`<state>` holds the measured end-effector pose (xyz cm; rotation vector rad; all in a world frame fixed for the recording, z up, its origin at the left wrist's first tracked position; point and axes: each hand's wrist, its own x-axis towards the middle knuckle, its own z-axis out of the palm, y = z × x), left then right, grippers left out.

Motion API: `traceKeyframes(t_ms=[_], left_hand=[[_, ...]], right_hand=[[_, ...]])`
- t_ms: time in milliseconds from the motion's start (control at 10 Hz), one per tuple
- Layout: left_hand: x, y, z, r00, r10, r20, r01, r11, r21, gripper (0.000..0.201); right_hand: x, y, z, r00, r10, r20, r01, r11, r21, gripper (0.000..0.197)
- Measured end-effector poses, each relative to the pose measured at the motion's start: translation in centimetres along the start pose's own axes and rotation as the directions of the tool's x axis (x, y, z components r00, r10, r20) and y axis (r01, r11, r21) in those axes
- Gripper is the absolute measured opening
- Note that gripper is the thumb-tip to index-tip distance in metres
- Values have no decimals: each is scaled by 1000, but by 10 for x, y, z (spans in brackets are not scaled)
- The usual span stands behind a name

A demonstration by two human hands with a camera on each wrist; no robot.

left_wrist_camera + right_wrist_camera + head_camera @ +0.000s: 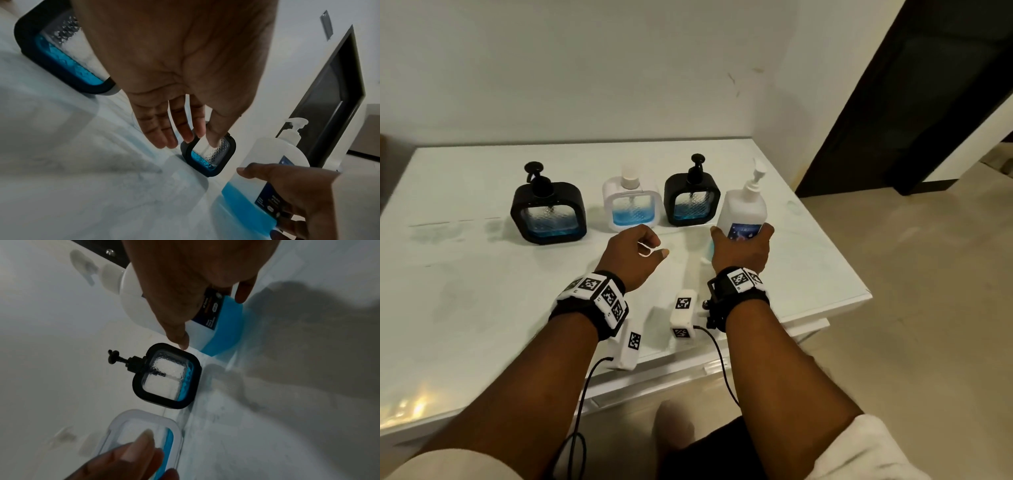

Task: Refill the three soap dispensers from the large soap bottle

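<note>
Two hands near: right hand wraps the large soap bottle low on its body at 1 o'clock, probably to lift it; left hand hovers loose, fingers relaxed, holding nothing. Beyond, three dispensers in a row, pumps on: black at 11, white at 12, black beside the bottle. Bench edge close at 3; open room at 9.

Two black dispensers, one white — blue soap; checkered wristbands.
</note>
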<state>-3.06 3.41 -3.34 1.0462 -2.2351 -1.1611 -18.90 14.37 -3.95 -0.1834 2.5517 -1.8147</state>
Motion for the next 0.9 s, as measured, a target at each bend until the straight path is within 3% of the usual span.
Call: traceKeyframes(t_ms=[600,900], left_hand=[[12,2,19,1000,-6,14,6,1000,3,23],[5,3,2,1000,-10,-2,10,1000,-22,22]], right_hand=[[58,22,-20,998,-46,32,49,995,-90,81],[43,32,-23,996,60,66,-58,998,-36,85]])
